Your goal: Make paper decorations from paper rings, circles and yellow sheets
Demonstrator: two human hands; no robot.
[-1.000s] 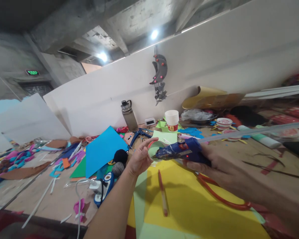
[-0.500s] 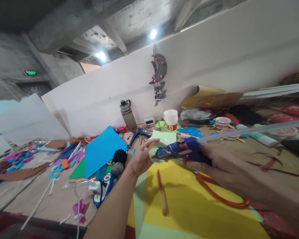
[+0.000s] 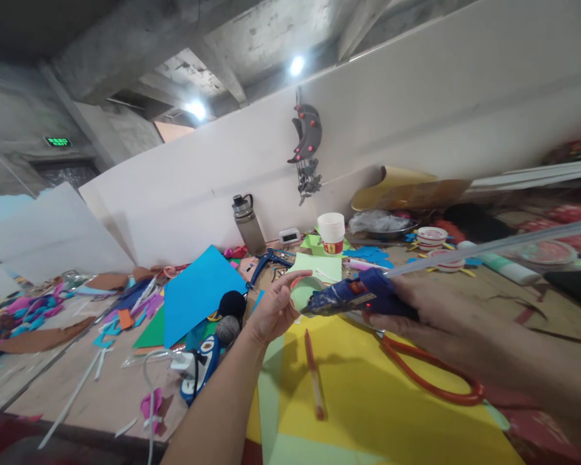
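Observation:
My left hand [image 3: 275,310] is closed around a small round paper cup [image 3: 306,294] with a pale green end facing me and a reddish rim. In my right hand [image 3: 411,310] is a blue glue gun [image 3: 363,294], a small red light showing on its side and a long clear glue stick [image 3: 494,245] running out of its back. The gun's nozzle is at the right edge of the cup; whether it touches cannot be made out. Below the hands lie yellow paper [image 3: 358,387], a red pen [image 3: 314,374] and orange-handled scissors [image 3: 430,381].
A stack of white paper cups [image 3: 331,229], a grey bottle [image 3: 249,226] and a small white device [image 3: 289,236] stand at the back. Blue paper [image 3: 203,290] and pompoms [image 3: 232,307] are on the left. A white cable [image 3: 150,394] crosses the front left.
The glue gun and my right hand have shifted slightly to the right, with the nozzle lower at the cup's right edge. More of the green end shows. My left hand is nearly still.

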